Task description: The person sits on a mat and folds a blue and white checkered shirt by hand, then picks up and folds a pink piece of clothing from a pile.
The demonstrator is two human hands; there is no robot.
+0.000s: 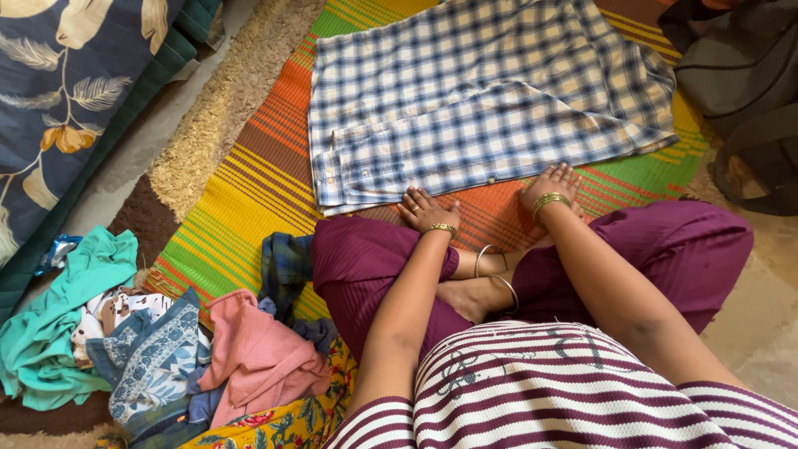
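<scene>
A blue and white checked shirt lies spread flat on a striped multicolour mat in front of my crossed legs. My left hand rests with fingers apart on the mat at the shirt's near edge, by the buttoned placket. My right hand lies flat on the mat just below the shirt's lower hem, fingers spread and touching the cloth edge. Neither hand holds anything. Both wrists wear gold bangles. I sit cross-legged in maroon trousers and a striped top.
A heap of crumpled clothes, teal, blue patterned, pink and dark plaid, lies at my left. A blue floral cushion sits at the far left. A grey bag stands at the upper right. A shaggy beige rug borders the mat.
</scene>
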